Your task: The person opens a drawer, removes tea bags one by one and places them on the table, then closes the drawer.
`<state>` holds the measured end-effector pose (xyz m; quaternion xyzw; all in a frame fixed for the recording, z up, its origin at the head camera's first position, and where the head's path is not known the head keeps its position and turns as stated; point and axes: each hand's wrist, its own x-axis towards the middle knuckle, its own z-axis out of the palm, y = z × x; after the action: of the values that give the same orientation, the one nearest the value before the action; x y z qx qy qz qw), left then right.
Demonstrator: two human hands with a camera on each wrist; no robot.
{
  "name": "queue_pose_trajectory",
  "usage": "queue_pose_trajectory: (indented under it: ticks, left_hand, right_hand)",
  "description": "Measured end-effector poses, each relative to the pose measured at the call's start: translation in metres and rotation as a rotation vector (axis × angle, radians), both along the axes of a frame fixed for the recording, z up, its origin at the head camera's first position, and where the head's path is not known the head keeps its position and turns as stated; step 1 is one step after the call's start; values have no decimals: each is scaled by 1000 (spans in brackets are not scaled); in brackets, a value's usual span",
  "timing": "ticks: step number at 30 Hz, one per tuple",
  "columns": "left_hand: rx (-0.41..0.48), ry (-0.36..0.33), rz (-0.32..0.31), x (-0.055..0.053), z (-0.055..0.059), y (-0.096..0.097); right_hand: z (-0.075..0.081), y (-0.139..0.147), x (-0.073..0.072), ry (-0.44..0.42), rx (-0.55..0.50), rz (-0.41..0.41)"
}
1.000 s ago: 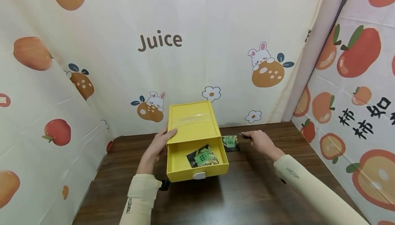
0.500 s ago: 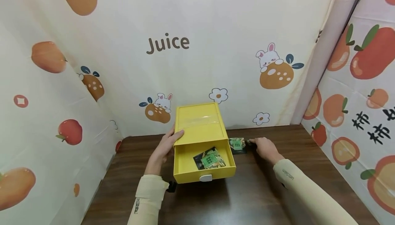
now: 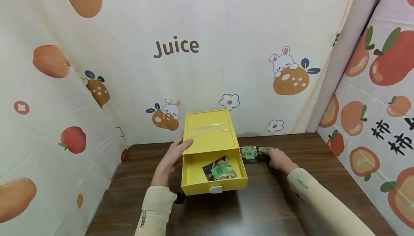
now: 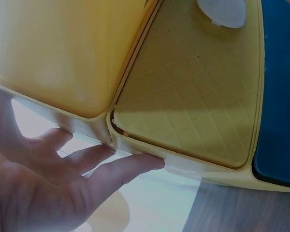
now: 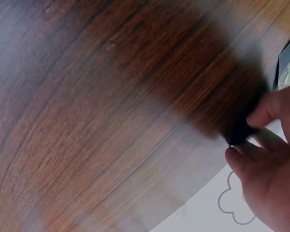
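A glossy packet (image 3: 262,150) is showing only in part right of the yellow drawer box; the right hand (image 3: 280,159), pinching it, is covering the rest, and the wrist view is blurring it to a dark shape. A second packet (image 3: 249,154) is lying just beside the box (image 3: 208,128). A third is resting tilted in the pulled-out drawer (image 3: 192,171). The left hand (image 3: 173,154) is pressing extended fingers along the smooth plastic side, thumb over the top edge. Wood-grain tabletop (image 3: 265,207) is supporting the box.
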<state>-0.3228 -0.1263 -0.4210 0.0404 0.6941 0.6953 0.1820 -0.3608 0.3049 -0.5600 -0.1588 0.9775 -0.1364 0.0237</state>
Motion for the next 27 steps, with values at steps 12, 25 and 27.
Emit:
queue_pose_trajectory:
  ticks: [12,25,27]
  left_hand:
    - [-21,23,49,-5,-14,0]
    - [23,24,11,-4,-18,-1]
    - [17,36,17,-5,-17,-1]
  right_hand:
    - [-6,-1,8,-64,-26,-6]
    - [-12,-1,12,28,6,-29]
    - [-11,-2,11,42,3,-24]
